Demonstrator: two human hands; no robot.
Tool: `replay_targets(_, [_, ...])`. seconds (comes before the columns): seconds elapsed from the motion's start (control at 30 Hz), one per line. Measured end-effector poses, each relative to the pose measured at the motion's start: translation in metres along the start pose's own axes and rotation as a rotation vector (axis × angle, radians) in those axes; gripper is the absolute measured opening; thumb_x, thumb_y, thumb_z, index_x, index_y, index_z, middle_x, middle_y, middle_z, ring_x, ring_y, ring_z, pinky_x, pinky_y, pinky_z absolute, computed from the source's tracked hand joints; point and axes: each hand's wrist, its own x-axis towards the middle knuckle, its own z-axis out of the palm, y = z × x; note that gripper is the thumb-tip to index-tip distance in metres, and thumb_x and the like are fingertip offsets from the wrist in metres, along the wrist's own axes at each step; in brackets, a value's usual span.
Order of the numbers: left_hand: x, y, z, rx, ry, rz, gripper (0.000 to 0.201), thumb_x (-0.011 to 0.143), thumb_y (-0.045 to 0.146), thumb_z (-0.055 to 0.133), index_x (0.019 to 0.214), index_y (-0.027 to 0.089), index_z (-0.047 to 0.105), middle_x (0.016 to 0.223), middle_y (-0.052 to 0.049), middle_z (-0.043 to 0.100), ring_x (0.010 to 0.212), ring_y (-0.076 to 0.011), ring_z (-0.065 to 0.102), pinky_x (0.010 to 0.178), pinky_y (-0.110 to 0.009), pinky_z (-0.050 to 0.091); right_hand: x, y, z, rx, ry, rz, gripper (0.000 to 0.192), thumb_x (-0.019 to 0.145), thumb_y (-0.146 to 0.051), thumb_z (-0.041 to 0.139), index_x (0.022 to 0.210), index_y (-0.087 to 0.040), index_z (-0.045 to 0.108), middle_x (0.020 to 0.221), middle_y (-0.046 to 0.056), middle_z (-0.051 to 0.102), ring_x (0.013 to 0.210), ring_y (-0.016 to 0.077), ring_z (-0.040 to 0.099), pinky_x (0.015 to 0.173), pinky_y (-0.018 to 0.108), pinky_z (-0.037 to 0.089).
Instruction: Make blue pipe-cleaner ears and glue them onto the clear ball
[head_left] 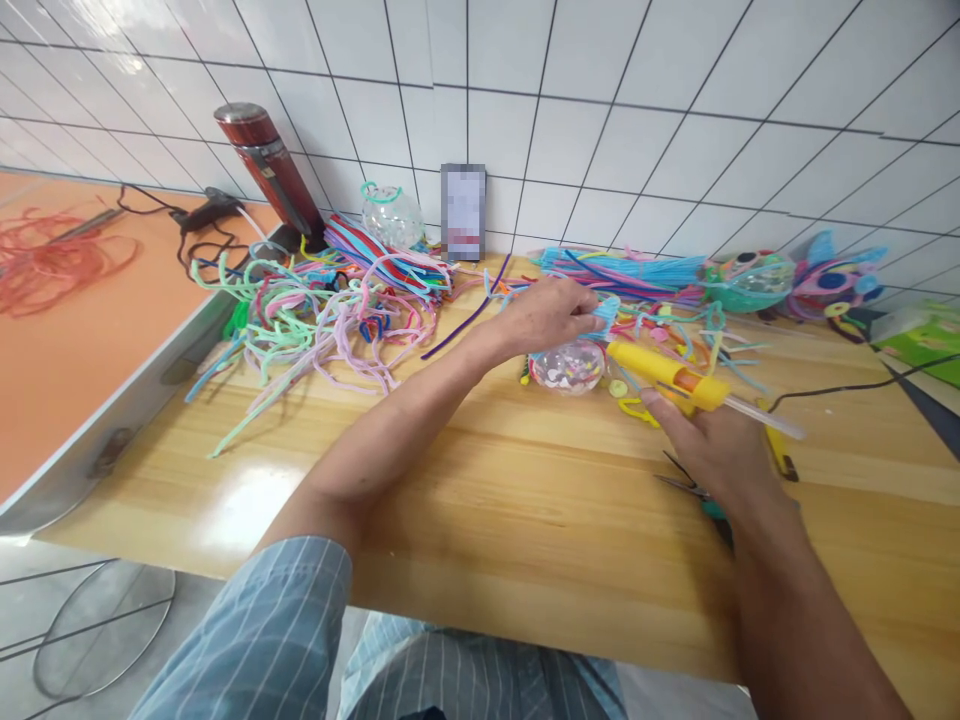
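My left hand (546, 316) is closed on a small light-blue pipe-cleaner piece (609, 314), its fingers pinching one side. Just below that hand sits a clear plastic ball (568, 370) with colourful bits inside and a red rim. In my right hand (720, 450) is a yellow hot glue gun (645, 372), its nozzle pointing left towards the light-blue piece and a clear glue stick (766, 415) sticking out behind. A yellow pipe-cleaner loop (636, 411) and a pale button (617, 388) lie under the gun. Pliers (690, 484) rest partly hidden beneath my right wrist.
Tangled pipe cleaners (322, 320) cover the table's left side; blue bundles (630, 270) lie along the tiled wall. A thermos (271, 175), a phone (463, 212), another clear ball (393, 216) and decorated fish-like balls (750, 280) stand at the back. A black cord (840, 387) runs right.
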Motion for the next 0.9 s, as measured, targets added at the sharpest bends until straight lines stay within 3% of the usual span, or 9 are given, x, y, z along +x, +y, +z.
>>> replay_targets(0.17, [0.0,0.002,0.0,0.004,-0.009,0.003,0.037,0.096,0.03,0.063,0.063,0.02,0.048,0.063,0.004,0.042,0.064,-0.0122,0.039,0.066,-0.035,0.024,0.0,-0.002,0.011,-0.052,0.03,-0.055,0.034,0.102,-0.056,0.06,0.099,-0.025,0.074,0.09,0.01,0.078,0.083,0.0306,0.072,0.074,0.041,0.052])
replay_targets(0.33, [0.0,0.003,0.001,-0.004,-0.008,0.008,0.039,0.096,0.029,0.062,0.063,0.02,0.043,0.063,0.004,0.041,0.065,-0.0127,0.038,0.067,-0.035,0.023,0.0,-0.005,0.013,-0.106,0.036,-0.106,0.034,0.105,-0.055,0.057,0.089,-0.026,0.067,0.079,0.008,0.072,0.077,0.0286,0.069,0.071,0.039,0.05])
replay_targets(0.53, [-0.001,0.005,0.0,-0.011,0.006,0.012,0.041,0.094,0.027,0.063,0.061,0.02,0.041,0.061,0.005,0.038,0.063,-0.0118,0.036,0.066,-0.035,0.023,-0.003,-0.006,0.014,-0.175,0.055,-0.16,0.036,0.108,-0.053,0.052,0.092,-0.025,0.066,0.082,0.009,0.073,0.079,0.029,0.07,0.072,0.04,0.05])
replay_targets(0.9, [-0.001,0.005,0.002,0.0,0.016,0.008,0.042,0.094,0.027,0.063,0.062,0.021,0.037,0.061,0.004,0.039,0.065,-0.0128,0.036,0.068,-0.035,0.022,-0.007,0.0,0.007,-0.252,0.065,-0.133,0.038,0.108,-0.055,0.051,0.097,-0.023,0.07,0.085,0.012,0.076,0.074,0.029,0.067,0.067,0.039,0.045])
